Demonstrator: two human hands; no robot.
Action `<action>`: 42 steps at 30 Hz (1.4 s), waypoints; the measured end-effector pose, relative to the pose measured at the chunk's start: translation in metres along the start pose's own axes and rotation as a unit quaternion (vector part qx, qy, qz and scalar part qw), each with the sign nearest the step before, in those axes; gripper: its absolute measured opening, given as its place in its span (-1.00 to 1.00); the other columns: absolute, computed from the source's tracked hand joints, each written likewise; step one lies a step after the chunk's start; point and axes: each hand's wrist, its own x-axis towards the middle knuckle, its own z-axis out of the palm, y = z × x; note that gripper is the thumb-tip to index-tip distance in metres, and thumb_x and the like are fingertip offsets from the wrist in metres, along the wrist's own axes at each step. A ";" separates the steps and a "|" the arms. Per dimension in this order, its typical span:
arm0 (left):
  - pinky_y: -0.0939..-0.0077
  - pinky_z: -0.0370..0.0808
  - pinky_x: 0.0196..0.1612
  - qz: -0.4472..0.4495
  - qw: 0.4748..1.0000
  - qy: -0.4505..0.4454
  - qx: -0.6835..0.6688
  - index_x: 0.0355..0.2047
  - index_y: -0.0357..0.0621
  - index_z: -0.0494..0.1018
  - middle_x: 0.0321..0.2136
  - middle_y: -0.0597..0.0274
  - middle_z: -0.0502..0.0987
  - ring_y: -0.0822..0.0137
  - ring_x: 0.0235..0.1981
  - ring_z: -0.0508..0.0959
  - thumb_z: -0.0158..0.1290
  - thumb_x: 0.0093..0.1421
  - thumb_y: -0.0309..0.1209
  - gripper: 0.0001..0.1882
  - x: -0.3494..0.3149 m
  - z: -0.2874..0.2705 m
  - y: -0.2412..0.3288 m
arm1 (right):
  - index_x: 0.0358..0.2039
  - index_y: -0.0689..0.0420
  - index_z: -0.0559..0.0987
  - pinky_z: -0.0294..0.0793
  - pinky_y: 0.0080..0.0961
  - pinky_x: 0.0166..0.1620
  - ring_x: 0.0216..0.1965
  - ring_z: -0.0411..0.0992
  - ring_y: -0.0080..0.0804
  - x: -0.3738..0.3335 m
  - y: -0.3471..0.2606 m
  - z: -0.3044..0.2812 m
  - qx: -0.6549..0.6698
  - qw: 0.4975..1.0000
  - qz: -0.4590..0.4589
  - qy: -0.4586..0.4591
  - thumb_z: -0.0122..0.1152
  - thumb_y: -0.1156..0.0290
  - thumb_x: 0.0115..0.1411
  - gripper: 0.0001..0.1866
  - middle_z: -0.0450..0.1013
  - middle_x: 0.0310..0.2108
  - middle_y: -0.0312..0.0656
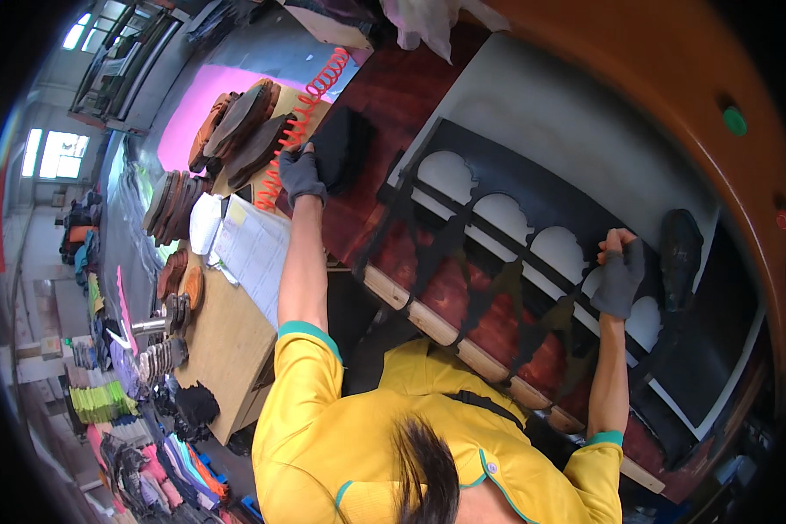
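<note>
At the left, my left hand (303, 175), in a grey fingerless glove, is closed at the edge of a stack of black cut pieces (342, 150) on the dark red table. My right hand (619, 275), gloved the same way, is curled over the black sheet material (537, 188); whether its fingers pinch anything is hidden. The sheet has a row of rounded cut-outs showing the white board (559, 255) beneath, and its ragged strips hang toward me over the near edge. A black sole-shaped piece (681, 249) lies just right of my right hand.
A large orange machine body (672, 79) with green and red buttons arches over the far right. Left of me, a wooden table (227, 327) bears brown sole-shaped stacks (251, 122) and papers (251, 243). A red coiled hose (323, 79) hangs beside my left hand. Coloured material piles (157, 472) lie lower left.
</note>
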 end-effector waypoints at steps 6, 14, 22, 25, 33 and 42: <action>0.29 0.44 -0.05 0.052 0.975 0.102 0.193 -0.09 -0.28 0.46 -0.21 0.05 0.47 0.17 -0.16 0.49 0.36 0.02 -0.30 -0.50 0.002 0.002 -0.015 | -0.18 0.18 0.54 0.39 -0.65 -0.34 -0.43 0.36 -0.64 0.000 0.004 0.002 -0.021 1.000 -0.010 0.013 0.24 0.34 0.28 -0.80 0.45 -0.38 -0.29; 0.25 0.43 -0.06 0.332 0.927 0.097 0.148 -0.11 -0.23 0.47 -0.18 0.04 0.49 0.09 -0.16 0.50 0.29 0.11 -0.35 -0.62 -0.097 -0.003 0.010 | 0.01 0.14 0.45 0.41 -0.37 0.00 -0.07 0.40 -0.30 -0.005 -0.027 -0.039 -0.309 0.927 -0.211 -0.002 0.31 0.32 0.19 -0.60 0.41 -0.09 -0.11; 0.18 0.34 0.08 0.524 0.802 -0.196 0.210 0.03 -0.14 0.42 -0.07 0.04 0.50 0.02 -0.02 0.47 0.21 0.17 -0.27 -0.55 -0.157 0.058 0.054 | 0.19 0.18 0.36 0.17 -0.11 0.26 0.18 0.27 -0.06 0.012 -0.045 -0.075 -0.667 0.699 -0.221 -0.132 0.19 -0.12 0.15 -0.25 0.36 0.12 -0.03; 0.17 0.25 0.16 0.589 0.717 -0.272 0.256 0.09 -0.11 0.39 0.01 0.04 0.47 0.02 0.08 0.41 0.18 0.18 -0.15 -0.47 -0.160 0.100 0.072 | 0.19 0.19 0.37 0.18 -0.13 0.26 0.20 0.27 -0.08 0.019 -0.040 -0.076 -0.672 0.683 -0.263 -0.111 0.18 -0.11 0.16 -0.25 0.35 0.17 -0.03; 0.18 0.34 -0.16 0.578 0.615 -0.439 0.308 -0.34 -0.10 0.50 -0.44 0.16 0.47 0.03 -0.30 0.50 0.27 0.04 -0.11 -0.65 -0.142 0.107 0.133 | 0.11 0.23 0.45 0.28 -0.16 0.19 0.18 0.30 -0.08 0.015 -0.014 -0.084 -0.570 0.726 -0.384 -0.033 0.19 0.03 0.23 -0.40 0.33 0.20 -0.03; 0.30 0.32 -0.33 0.756 0.517 -0.305 0.261 -0.32 -0.09 0.51 -0.59 0.26 0.29 0.21 -0.52 0.38 0.22 -0.06 -0.54 -0.76 -0.227 -0.027 0.226 | 0.00 0.23 0.53 0.32 -0.24 0.13 0.09 0.37 -0.13 0.017 -0.013 -0.079 -0.523 0.744 -0.415 -0.013 0.21 -0.06 0.17 -0.39 0.45 0.06 -0.09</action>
